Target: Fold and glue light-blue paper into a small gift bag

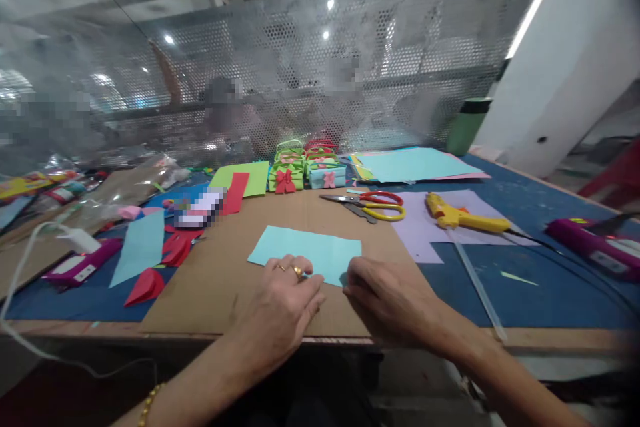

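A light blue paper sheet (310, 250) lies flat on a brown cardboard mat (220, 280) in front of me. My left hand (283, 310) rests at the sheet's near edge, fingers curled and pinching the paper; it wears gold rings. My right hand (387, 300) sits just right of it, fingers bent down onto the sheet's near right corner. The two hands almost touch.
Scissors (367, 205) with red and yellow handles and a yellow glue gun (463, 215) on lilac paper lie beyond the sheet. Small paper baskets (303, 170) stand at the back, coloured paper stacks (415, 163) at right, red paper pieces (150, 283) at left. People sit behind a mesh screen.
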{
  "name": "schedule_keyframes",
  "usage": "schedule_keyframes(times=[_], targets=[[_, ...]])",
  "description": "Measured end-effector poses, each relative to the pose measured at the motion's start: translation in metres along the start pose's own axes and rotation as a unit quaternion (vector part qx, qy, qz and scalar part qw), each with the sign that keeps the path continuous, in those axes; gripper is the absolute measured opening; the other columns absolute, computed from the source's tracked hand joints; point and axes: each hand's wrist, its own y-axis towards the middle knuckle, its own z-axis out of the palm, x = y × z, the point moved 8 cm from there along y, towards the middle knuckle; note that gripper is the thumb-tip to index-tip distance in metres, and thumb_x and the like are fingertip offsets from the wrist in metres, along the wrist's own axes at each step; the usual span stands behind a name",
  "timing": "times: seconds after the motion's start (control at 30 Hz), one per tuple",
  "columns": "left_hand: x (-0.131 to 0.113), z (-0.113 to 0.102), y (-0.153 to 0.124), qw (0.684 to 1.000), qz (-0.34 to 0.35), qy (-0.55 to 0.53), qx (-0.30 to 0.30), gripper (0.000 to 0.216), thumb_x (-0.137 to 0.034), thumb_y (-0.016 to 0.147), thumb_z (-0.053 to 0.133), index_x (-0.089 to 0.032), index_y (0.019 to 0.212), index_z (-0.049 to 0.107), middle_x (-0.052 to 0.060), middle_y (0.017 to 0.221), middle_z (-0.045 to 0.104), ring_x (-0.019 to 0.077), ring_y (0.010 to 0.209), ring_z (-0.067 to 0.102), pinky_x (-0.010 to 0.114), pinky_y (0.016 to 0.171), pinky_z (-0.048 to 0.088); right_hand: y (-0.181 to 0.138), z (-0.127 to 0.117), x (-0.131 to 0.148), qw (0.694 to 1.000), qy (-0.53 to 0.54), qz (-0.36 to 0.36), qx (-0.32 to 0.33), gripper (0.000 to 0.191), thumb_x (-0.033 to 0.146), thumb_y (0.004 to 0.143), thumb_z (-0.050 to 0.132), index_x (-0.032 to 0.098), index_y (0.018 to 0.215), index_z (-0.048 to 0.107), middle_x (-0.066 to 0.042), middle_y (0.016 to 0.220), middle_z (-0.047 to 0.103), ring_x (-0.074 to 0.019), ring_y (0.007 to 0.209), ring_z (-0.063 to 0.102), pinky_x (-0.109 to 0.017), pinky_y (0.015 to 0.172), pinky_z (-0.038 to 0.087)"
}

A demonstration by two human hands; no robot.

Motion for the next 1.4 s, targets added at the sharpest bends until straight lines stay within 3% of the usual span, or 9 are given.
schedule_keyframes(times=[0.1,0.2,0.4,0.5,0.63,0.83,1.03,1.4], targets=[[0.0,0.017,-0.003,1.0,-0.023,-0.004,-0.018,0.028,-0.023,0.1,0.044,-0.018,0.118,0.064,0.009,0.101,0.063,0.0251,0.094,0.055,0.044,0.085,0.041,-0.005,-0.007,0.004,0.998,0.015,-0.054,-0.037,0.005,0.02,0.094,0.053,0.019,0.094,0.058,-0.006,0.094,0.064,-0.0172,0.079,0.06,-0.028,0.066,0.038],[0.005,0.023,-0.005,1.0,-0.027,-0.002,-0.012,0.033,-0.026,0.1,0.045,-0.023,0.13,0.059,0.008,0.102,0.061,0.0251,0.094,0.054,0.045,0.085,0.04,-0.01,-0.011,0.008,0.992,0.03,-0.114,-0.051,0.014,0.016,0.095,0.05,0.019,0.103,0.06,-0.008,0.105,0.061,-0.0165,0.088,0.06,-0.027,0.074,0.044],[0.006,0.023,-0.005,0.999,-0.032,0.002,-0.002,0.031,-0.03,0.1,0.047,-0.03,0.128,0.061,0.008,0.102,0.058,0.0254,0.094,0.052,0.045,0.085,0.038,-0.012,0.001,0.015,0.979,-0.119,-0.163,-0.025,0.022,0.011,0.095,0.044,0.013,0.097,0.065,-0.01,0.092,0.063,-0.0176,0.073,0.059,-0.028,0.062,0.043],[0.005,0.024,-0.006,1.0,-0.027,-0.002,-0.008,0.031,-0.03,0.1,0.047,-0.031,0.128,0.06,0.008,0.103,0.058,0.025,0.095,0.051,0.044,0.086,0.037,-0.01,-0.004,0.016,0.983,-0.099,-0.15,-0.03,0.025,0.011,0.096,0.041,0.014,0.098,0.065,-0.009,0.092,0.063,-0.0171,0.074,0.06,-0.028,0.062,0.044],[0.005,0.021,-0.007,0.999,-0.025,-0.007,-0.021,0.03,-0.03,0.099,0.05,-0.03,0.125,0.063,0.007,0.1,0.057,0.0246,0.094,0.05,0.043,0.086,0.037,-0.005,-0.02,0.013,0.99,0.037,-0.128,-0.045,0.025,0.017,0.1,0.04,0.018,0.099,0.065,-0.008,0.101,0.064,-0.0167,0.089,0.062,-0.028,0.076,0.047],[0.007,0.019,-0.008,0.998,-0.031,-0.039,-0.034,0.026,-0.03,0.099,0.05,-0.027,0.119,0.066,0.006,0.098,0.057,0.0242,0.094,0.049,0.043,0.086,0.036,0.014,-0.021,-0.007,0.987,0.155,-0.033,-0.034,0.02,0.028,0.095,0.054,0.018,0.082,0.066,-0.003,0.081,0.066,-0.0153,0.076,0.06,-0.028,0.07,0.044],[0.007,0.02,-0.007,0.998,-0.026,-0.037,-0.037,0.027,-0.029,0.099,0.049,-0.026,0.12,0.066,0.006,0.097,0.057,0.0241,0.093,0.048,0.042,0.084,0.035,0.035,-0.012,-0.022,0.982,0.18,0.053,-0.014,0.018,0.032,0.084,0.062,0.017,0.08,0.071,-0.002,0.073,0.069,-0.015,0.068,0.058,-0.026,0.062,0.041],[0.007,0.022,-0.008,0.997,-0.029,-0.066,-0.032,0.022,-0.026,0.098,0.051,-0.025,0.116,0.063,0.006,0.114,0.062,0.0247,0.102,0.051,0.044,0.088,0.034,0.042,-0.009,-0.02,0.989,0.125,0.052,-0.05,0.016,0.034,0.085,0.065,0.019,0.084,0.07,-0.002,0.08,0.067,-0.0149,0.072,0.056,-0.028,0.066,0.04]])
